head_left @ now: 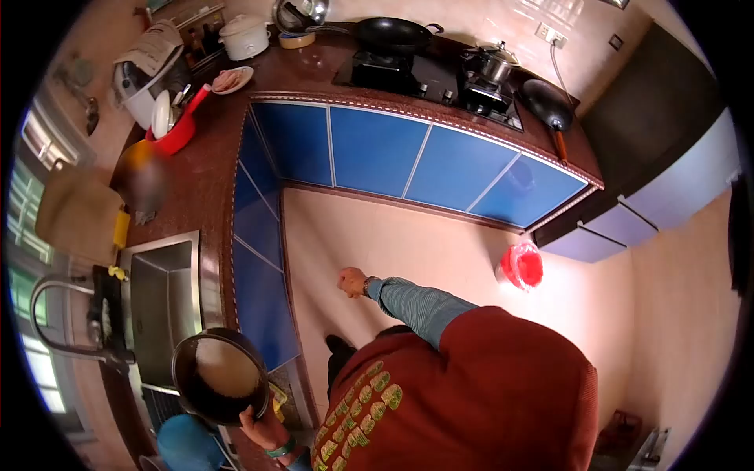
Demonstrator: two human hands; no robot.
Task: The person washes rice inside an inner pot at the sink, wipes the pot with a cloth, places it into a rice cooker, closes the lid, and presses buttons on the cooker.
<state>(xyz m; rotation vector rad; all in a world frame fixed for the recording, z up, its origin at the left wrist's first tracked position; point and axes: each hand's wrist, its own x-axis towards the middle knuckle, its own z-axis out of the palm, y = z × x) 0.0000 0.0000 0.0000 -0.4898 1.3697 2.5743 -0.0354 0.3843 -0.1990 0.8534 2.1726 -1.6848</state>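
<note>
My left hand (263,428) grips the near rim of a dark, round pot (206,399), thumb over the edge. Pale, whitish grains (226,369) that look like rice lie inside, toward one side. The pot is held over the near end of the steel sink (163,294), beside the counter edge. My right hand (353,282) hangs over the floor in front of the blue cabinets, fingers curled in, with nothing visible in it.
A curved faucet (51,314) stands behind the sink. Dishes fill a red basket (174,140) near a plate of meat (233,79). A wok (393,34) and a steel pot (495,63) sit on the stove. A red bin (521,268) stands on the floor.
</note>
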